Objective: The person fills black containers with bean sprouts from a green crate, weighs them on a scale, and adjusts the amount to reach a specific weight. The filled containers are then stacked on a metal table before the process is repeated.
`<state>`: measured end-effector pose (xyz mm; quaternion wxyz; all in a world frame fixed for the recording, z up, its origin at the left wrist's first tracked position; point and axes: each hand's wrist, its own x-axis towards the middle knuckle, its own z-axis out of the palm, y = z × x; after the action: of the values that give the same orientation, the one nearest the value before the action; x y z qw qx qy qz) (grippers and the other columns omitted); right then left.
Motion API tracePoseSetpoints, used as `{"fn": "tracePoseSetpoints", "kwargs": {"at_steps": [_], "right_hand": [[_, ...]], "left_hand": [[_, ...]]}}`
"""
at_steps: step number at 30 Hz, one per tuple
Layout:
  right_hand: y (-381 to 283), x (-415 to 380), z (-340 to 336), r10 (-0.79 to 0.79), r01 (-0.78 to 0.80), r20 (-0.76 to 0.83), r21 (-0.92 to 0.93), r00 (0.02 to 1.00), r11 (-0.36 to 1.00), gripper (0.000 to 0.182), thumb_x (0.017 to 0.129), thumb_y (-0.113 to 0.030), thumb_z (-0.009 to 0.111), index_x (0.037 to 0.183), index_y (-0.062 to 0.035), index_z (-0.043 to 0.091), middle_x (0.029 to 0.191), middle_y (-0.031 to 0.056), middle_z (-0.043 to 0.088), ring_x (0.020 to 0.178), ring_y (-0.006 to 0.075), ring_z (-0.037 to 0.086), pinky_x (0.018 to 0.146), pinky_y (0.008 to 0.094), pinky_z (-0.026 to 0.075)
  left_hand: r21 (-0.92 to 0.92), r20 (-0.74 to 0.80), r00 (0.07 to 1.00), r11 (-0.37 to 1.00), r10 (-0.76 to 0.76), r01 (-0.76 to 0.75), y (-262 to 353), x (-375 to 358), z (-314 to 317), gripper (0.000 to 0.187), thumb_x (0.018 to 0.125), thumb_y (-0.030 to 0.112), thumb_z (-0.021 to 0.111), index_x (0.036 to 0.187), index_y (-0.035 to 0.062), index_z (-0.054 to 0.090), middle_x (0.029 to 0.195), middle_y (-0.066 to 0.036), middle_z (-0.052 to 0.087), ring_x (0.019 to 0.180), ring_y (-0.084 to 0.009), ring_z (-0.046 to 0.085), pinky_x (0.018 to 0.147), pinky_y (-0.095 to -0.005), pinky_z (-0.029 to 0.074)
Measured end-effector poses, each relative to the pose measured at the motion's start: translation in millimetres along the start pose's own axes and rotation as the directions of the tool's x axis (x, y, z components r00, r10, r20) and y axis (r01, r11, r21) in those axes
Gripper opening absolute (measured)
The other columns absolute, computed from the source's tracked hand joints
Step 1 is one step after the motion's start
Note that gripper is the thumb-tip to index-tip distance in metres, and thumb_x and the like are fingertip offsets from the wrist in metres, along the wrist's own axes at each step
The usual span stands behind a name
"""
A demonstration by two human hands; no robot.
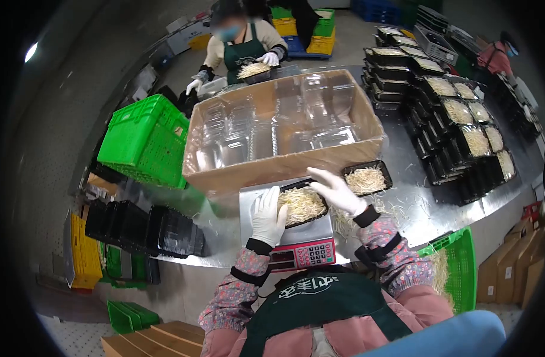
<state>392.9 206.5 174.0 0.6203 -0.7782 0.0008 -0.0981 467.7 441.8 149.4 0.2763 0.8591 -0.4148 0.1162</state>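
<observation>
A black tray of bean sprouts [302, 205] sits on the metal platform of a red digital scale [308, 254]. My left hand [269, 218], in a white glove, is at the tray's left edge, fingers stretched out and thumb beside the sprouts. At the tray's upper right corner is my right hand [339, 191], also gloved, its fingers extended and spread. Just beyond it stands a second sprout-filled tray [367, 179] on the metal table [427, 208]. Loose sprouts are scattered on the table beside the scale.
A cardboard box [272, 168] of clear plastic lids stands behind the scale. Empty black trays [171, 232] are stacked at left, near a green crate [132, 134]. Filled packs [462, 140] are piled at right. Across the table, a co-worker [242, 50] handles another tray.
</observation>
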Motion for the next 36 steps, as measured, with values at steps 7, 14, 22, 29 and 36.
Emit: {"fn": "tracePoseSetpoints", "kwargs": {"at_steps": [7,14,22,29,36], "right_hand": [[42,-7,61,-0.054,0.071,0.057,-0.368,0.997,0.927,0.073,0.094,-0.043,0.054,0.14,0.0107,0.035,0.14,0.0321,0.043,0.134,0.0422,0.038,0.112,0.0414,0.031],[92,-39,-108,0.076,-0.314,-0.377,-0.626,0.923,0.714,0.04,0.079,-0.034,0.072,0.107,-0.0045,0.071,0.108,0.0167,0.068,0.105,0.0331,0.061,0.093,0.0411,0.048],[176,-36,-125,0.177,-0.363,-0.322,-0.884,0.93,0.296,0.02,0.068,-0.028,0.071,0.079,-0.0109,0.074,0.094,0.0169,0.067,0.095,0.0349,0.062,0.082,0.0429,0.05],[88,-41,-152,0.177,-0.356,-0.326,-0.655,0.929,0.666,0.028,0.08,-0.034,0.072,0.087,-0.007,0.071,0.082,0.017,0.068,0.081,0.0326,0.066,0.073,0.0412,0.051],[-29,10,-67,-0.159,0.144,0.015,-0.506,0.987,0.851,0.024,0.083,-0.03,0.07,0.089,-0.0066,0.072,0.078,0.0144,0.069,0.075,0.0301,0.068,0.068,0.0365,0.051]], "left_hand": [[0.132,0.365,0.931,0.991,-0.016,-0.035,-6,40,41,0.029,0.087,0.023,0.056,0.11,0.0056,0.06,0.104,-0.016,0.063,0.096,-0.0367,0.059,0.081,-0.0462,0.047],[0.1,0.283,0.956,0.989,0.08,-0.112,-1,32,35,0.038,0.09,0.026,0.056,0.123,0.0081,0.058,0.114,-0.011,0.059,0.104,-0.0317,0.054,0.09,-0.0449,0.042],[0.042,0.33,0.937,0.99,0.117,-0.138,-4,36,36,0.038,0.091,0.026,0.057,0.124,0.0075,0.056,0.116,-0.011,0.058,0.105,-0.0323,0.053,0.091,-0.0449,0.042],[-0.064,0.207,0.975,0.995,0.087,-0.075,-2,27,24,0.046,0.093,0.027,0.057,0.132,0.0042,0.052,0.126,-0.017,0.056,0.117,-0.035,0.052,0.1,-0.044,0.04],[-0.871,-0.003,0.916,0.452,-0.401,0.194,-24,-6,30,0.063,0.105,0.045,0.03,0.15,0.0008,0.025,0.149,-0.017,0.039,0.137,-0.0252,0.039,0.114,-0.0368,0.028]]}}
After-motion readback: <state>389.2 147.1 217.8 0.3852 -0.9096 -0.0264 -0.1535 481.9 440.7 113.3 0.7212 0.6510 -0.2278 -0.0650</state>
